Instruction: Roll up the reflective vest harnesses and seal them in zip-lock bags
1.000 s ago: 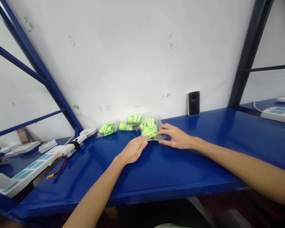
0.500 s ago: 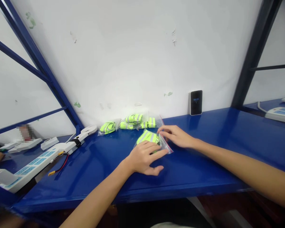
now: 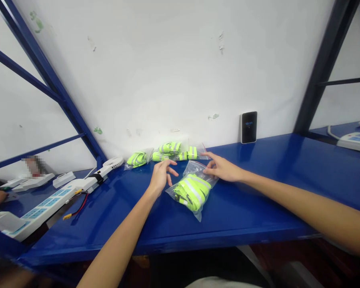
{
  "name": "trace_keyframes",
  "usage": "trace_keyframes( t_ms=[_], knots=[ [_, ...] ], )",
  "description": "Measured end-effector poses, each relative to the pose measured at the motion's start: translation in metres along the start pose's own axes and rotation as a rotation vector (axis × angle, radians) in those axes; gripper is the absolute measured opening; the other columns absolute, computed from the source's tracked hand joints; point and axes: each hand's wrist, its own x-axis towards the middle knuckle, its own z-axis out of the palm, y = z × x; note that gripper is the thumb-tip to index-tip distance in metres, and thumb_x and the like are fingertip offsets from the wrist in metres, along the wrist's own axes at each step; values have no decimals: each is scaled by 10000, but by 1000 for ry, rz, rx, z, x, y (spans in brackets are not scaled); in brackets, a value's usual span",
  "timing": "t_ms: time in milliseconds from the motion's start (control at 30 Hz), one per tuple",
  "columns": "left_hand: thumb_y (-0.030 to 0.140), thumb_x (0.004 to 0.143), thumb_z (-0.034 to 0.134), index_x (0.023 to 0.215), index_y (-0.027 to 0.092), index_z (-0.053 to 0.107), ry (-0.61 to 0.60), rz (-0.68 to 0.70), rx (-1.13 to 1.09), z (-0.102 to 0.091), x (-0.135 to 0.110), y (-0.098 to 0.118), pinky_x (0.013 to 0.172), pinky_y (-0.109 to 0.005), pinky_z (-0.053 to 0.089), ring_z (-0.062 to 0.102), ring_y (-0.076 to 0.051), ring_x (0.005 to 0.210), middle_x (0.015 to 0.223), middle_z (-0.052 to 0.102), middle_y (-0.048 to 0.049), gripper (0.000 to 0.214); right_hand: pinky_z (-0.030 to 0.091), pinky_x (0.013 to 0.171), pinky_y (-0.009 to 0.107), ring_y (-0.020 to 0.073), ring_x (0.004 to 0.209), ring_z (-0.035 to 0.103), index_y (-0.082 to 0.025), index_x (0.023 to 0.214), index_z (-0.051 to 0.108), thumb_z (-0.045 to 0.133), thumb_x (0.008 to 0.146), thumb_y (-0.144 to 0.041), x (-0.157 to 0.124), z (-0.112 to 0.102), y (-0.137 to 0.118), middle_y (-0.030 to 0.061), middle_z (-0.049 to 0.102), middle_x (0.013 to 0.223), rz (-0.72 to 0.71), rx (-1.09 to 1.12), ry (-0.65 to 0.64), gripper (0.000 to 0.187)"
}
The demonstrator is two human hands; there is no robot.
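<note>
A clear zip bag [image 3: 188, 171] holding a folded neon-yellow item with silver reflective bands [image 3: 195, 190] lies on the blue table before me, its zip edge turned to the wall. My right hand [image 3: 223, 166] has its thumb and a finger on the upper right of this bag, pinching it; the index finger is stretched out above. Left of the bag, my left hand [image 3: 162, 175] is raised with fingers apart and curved, holding nothing.
Several similar bagged yellow items [image 3: 169, 151] lie along the wall. A black-screened device [image 3: 249, 127] leans there farther right. On the left are a power strip [image 3: 45, 204], a small white fan [image 3: 113, 162] and a red-black cable [image 3: 84, 202]. The table's front edge [image 3: 180, 240] is near me.
The bag has been turned, its zip edge going from the right side to the wall side, and sits nearer me. My left hand has come off it and moved left.
</note>
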Motion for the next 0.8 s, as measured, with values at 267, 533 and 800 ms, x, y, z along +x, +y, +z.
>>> trace_keyframes(
  t_ms=[267, 533, 800],
  knots=[
    [529, 760, 634, 864, 154, 664, -288, 15, 117, 19, -7, -9, 496, -208, 390, 572, -118, 525, 657, 661, -14, 391, 478, 672, 325, 246, 772, 659, -169, 937, 719, 563, 834, -308, 4, -2, -6, 89, 725, 874, 75, -389, 89, 234],
    [549, 844, 518, 709, 164, 656, -210, 185, 493, 18, -7, -10, 594, -250, 376, 585, -154, 617, 683, 691, -32, 431, 480, 752, 304, 178, 799, 619, -173, 1094, 662, 619, 762, -168, 5, 0, 4, 38, 651, 861, -178, -248, 217, 335],
    [454, 803, 611, 775, 141, 715, -273, 222, 354, 13, 5, -23, 634, -245, 408, 575, -153, 669, 738, 694, -29, 331, 510, 791, 326, 192, 864, 648, -182, 1062, 661, 632, 792, -177, 2, 7, 7, 54, 685, 930, -211, -173, 239, 272]
  ],
)
